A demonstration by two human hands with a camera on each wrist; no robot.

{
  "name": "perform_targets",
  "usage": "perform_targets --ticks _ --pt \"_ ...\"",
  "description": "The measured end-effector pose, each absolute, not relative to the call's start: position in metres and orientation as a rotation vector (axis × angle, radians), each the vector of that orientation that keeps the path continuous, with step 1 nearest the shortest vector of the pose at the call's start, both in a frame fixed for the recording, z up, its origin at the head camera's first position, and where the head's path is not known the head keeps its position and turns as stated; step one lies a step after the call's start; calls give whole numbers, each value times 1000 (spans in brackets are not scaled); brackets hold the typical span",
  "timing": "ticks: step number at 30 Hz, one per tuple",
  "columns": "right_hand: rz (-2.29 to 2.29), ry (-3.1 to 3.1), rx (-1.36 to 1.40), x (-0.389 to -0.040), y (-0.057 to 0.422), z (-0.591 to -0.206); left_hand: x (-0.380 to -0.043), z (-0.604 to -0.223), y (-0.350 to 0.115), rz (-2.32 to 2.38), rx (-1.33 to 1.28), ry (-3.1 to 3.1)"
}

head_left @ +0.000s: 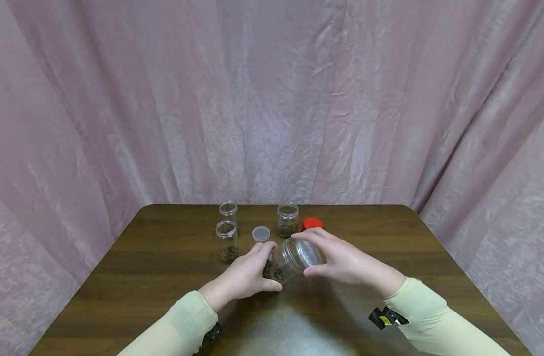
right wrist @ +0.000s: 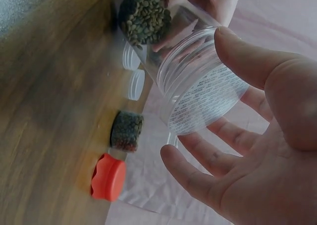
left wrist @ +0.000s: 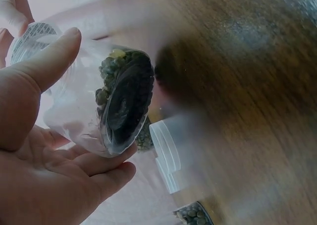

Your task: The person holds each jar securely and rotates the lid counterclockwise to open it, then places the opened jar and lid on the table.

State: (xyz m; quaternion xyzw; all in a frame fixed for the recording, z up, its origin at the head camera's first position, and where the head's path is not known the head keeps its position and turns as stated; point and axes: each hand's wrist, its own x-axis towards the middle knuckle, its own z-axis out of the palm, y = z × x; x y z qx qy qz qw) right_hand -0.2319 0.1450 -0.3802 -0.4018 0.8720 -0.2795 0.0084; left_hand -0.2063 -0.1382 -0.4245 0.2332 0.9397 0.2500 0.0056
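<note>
A clear jar (head_left: 290,269) with dark greenish-brown seeds in its bottom (right wrist: 144,18) is held tilted above the table. My left hand (head_left: 252,273) grips its body near the base, thumb on one side and fingers on the other. My right hand (head_left: 347,259) holds the clear lid (right wrist: 208,101) at the jar's mouth, thumb and fingertips around its rim. Small print covers the lid's top. Whether the lid is screwed tight or loose cannot be told. In the left wrist view the jar's base (left wrist: 128,101) faces the camera.
Two uncapped jars (head_left: 227,242) with seeds stand at the left, one behind the other. Another seed jar (head_left: 288,221) stands at the back, beside a red scalloped lid (head_left: 312,223). Translucent lids (head_left: 260,233) lie between the jars. A pink curtain (head_left: 272,99) hangs behind the wooden table (head_left: 165,277).
</note>
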Motion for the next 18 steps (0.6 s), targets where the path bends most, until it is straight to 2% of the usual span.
perform_targets --ticks 9,18 --pt "-870 2835 -1161 -239 160 -380 -211 -428 -132 855 659 2938" --pt "-695 2975 -918 -248 171 -389 -224 -432 -126 907 694 2950"
